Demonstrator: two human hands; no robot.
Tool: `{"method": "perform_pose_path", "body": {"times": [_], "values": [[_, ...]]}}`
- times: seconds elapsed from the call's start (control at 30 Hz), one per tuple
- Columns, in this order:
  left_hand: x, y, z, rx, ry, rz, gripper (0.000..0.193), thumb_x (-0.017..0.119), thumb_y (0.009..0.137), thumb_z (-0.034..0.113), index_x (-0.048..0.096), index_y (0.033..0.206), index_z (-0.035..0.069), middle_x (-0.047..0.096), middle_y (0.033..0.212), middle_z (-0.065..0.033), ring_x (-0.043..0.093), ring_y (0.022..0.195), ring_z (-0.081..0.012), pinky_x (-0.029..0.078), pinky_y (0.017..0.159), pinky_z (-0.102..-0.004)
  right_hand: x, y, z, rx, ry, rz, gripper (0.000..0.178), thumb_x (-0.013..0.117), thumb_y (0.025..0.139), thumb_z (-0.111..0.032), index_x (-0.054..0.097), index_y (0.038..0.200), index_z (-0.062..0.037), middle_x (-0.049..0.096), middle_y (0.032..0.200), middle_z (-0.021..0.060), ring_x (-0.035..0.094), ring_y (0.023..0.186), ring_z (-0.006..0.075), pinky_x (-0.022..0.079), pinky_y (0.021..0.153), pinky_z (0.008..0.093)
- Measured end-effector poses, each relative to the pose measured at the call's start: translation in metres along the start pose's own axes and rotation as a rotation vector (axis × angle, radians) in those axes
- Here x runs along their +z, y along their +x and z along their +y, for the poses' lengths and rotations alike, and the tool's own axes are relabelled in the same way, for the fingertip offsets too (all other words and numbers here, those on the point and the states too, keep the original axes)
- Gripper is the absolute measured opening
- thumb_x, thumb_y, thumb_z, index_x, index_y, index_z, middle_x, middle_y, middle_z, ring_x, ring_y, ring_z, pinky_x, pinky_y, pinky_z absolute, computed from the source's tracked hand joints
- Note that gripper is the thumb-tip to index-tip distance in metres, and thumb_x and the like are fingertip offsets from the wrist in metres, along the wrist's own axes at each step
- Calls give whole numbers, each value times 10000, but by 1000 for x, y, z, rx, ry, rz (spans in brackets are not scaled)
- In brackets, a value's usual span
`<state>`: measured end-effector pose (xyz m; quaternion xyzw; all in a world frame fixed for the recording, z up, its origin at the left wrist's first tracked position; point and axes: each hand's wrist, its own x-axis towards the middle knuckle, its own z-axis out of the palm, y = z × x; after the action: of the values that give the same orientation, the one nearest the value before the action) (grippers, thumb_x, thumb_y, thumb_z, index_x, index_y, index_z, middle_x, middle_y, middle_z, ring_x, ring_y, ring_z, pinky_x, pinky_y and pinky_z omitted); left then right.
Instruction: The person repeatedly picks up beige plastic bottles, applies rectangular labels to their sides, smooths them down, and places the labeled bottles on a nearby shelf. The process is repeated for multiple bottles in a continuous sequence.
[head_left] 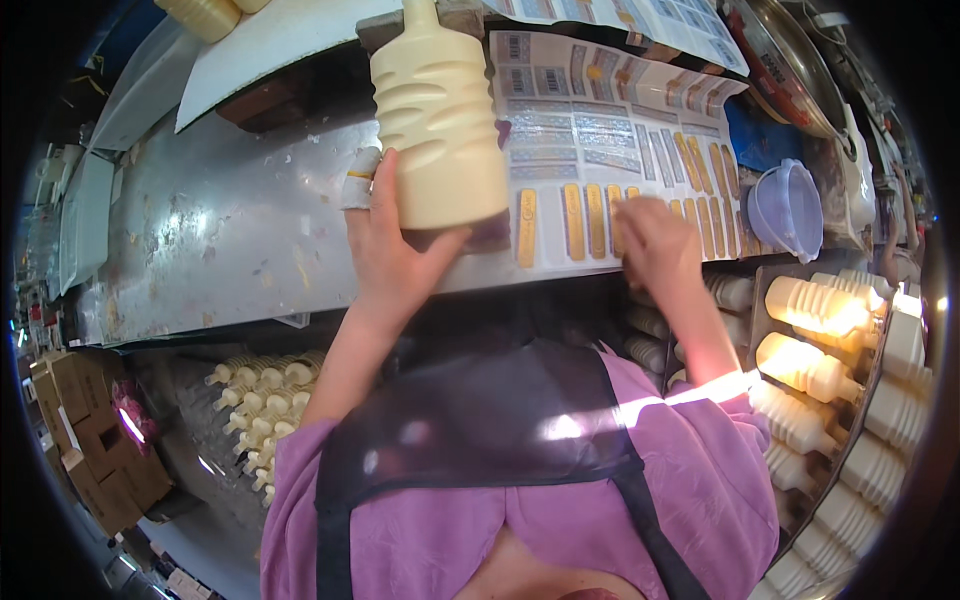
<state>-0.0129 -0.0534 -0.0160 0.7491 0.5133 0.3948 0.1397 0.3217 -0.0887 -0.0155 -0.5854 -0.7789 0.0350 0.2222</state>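
The metal table (230,220) carries a label sheet (550,235) with, to its left, a ribbed cream bottle (440,130). The left hand (395,250) spreads against the bottle; the right hand (662,240) bunches at a gold label (616,240), its grip unclear. Likely peeling, which calls for a clean edge pinch.

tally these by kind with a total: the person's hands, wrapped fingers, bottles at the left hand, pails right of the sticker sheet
hands: 2 (left hand, right hand)
wrapped finger: 1
bottle at the left hand: 1
pail: 1
total: 5, the wrapped finger counted apart from its hand
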Motion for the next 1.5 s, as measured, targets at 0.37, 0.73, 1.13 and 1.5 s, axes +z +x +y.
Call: {"method": "perform_pose_path", "body": {"times": [0.37, 0.73, 1.13, 1.5], "values": [[-2, -16, 21, -123, 66, -2, 887, 848, 804, 261, 404, 1532, 16, 541, 1425, -221, 470, 1283, -424, 366, 1099, -489, 25, -36, -50, -190, 99, 4, 340, 779, 859, -132, 692, 1177, -53, 718, 1189, 124, 734, 865, 285, 598, 693, 376], [-6, -12, 33, 169, 24, 110, 642, 759, 895, 152, 486, 1446, -31, 534, 1403, -243, 485, 1305, -421, 348, 1141, -488, -7, 48, 20, 257, 150, 295, 232, 709, 911, -137, 755, 1123, -55, 736, 967, 155, 714, 847, 351, 566, 757, 421], [65, 25, 81, 634, 74, -356, 422, 686, 789, 77, 714, 1210, 60, 670, 977, -106, 646, 959, -342, 539, 882, -442, 14, 15, 27, 375, -27, -57, 292, 606, 950, -178, 726, 1191, -65, 712, 998, 177, 701, 902, 385, 559, 814, 475], [141, 61, 85, 259, 373, -598, 505, 642, 900, 243, 623, 1347, 9, 641, 1115, -141, 591, 1105, -318, 468, 957, -461, 16, 20, 26, 404, -197, -190, 343, 598, 957, -148, 686, 1282, -82, 694, 973, 173, 703, 849, 377, 568, 768, 483]]}}
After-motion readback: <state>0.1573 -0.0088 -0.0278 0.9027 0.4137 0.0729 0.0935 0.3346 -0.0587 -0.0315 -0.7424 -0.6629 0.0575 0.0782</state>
